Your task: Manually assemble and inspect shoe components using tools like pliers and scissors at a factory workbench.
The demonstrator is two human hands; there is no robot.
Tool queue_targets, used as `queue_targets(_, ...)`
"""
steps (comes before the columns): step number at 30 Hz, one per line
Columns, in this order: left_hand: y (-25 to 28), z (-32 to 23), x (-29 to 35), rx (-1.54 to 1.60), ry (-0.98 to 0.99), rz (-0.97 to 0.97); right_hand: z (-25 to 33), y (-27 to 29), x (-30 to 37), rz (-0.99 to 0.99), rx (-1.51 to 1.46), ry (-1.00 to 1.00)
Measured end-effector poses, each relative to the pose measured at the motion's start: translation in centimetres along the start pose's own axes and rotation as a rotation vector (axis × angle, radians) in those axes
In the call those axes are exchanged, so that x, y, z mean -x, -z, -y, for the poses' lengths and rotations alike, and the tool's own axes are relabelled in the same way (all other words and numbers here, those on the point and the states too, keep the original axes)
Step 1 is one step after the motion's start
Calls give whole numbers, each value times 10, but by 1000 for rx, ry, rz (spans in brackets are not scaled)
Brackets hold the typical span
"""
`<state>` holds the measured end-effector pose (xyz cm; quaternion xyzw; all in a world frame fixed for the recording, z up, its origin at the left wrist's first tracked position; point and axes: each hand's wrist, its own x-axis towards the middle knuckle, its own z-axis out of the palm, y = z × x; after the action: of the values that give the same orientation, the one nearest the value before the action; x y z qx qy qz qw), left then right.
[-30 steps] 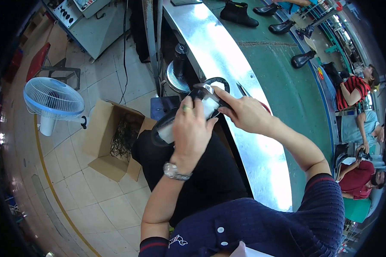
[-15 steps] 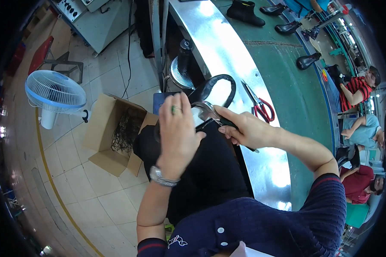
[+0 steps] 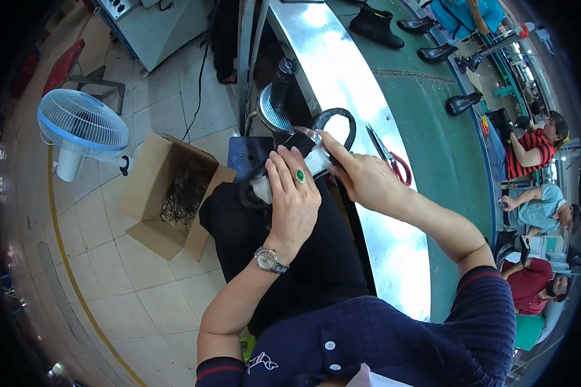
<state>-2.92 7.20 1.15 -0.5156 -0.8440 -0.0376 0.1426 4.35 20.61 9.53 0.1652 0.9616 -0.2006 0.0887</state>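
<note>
Over my lap, a black piece with a white inside [image 3: 261,189] lies under my left hand [image 3: 295,198]. The fingers of that hand are bent over it, pressed together, and a green-stoned ring shows on one. My right hand [image 3: 366,180] is closed at the piece's far right side, around a shiny metal hand tool [image 3: 314,137] mostly hidden by the fingers. A black padded loop [image 3: 348,122] curves up beyond both hands, next to the bench edge. Red-handled scissors [image 3: 401,169] rest on the metal bench just right of my right hand.
The shiny metal bench [image 3: 361,84] runs alongside a green work surface [image 3: 426,119] holding black boots [image 3: 376,27]. Left on the floor are an open cardboard box [image 3: 145,187] with dark tangled scraps and a fan [image 3: 84,126]. Several people sit at the right.
My left hand has moved right and turned, its fingers now over the piece. My right hand has shifted slightly. The piece has turned, showing more white, and the tool is more hidden.
</note>
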Motion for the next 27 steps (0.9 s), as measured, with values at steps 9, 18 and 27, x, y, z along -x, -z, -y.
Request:
queue_targets(9,-14,11,11,94,-86,-152,10,3,-2,137,163,-26)
queue_targets(18,-19,13,11,240,-70,-411,11,-2,1,94,150,13)
queue_targets(27,33,35,8,404,227,-24,21,2,-1,26,40,59)
